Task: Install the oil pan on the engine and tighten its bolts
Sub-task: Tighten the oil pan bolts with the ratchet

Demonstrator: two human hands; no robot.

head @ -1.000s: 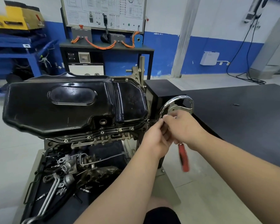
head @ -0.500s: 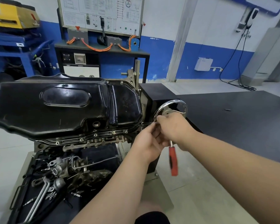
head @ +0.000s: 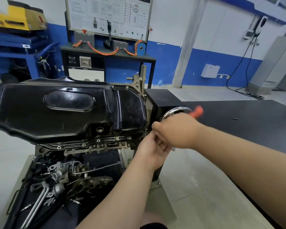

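Apparently tightening a corner bolt (head: 146, 130) on the oil pan (head: 64, 111), already seated on the engine (head: 96, 147); gripping a red-handled wrench (head: 196, 111) (blurred) in the right hand (head: 177, 129), curling the left hand (head: 153, 149) beneath, hold unclear; near-edge bolts (head: 98, 140) fitted.

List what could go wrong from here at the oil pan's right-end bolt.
1. The right hand holds a wrench whose red grip pokes out beside the chrome handwheel; a swing might knock knuckles against it.
2. The left hand sits just under the right, so fingers could get pinched.
3. The drain hole in the oil pan looks unplugged; oil would likely leak.
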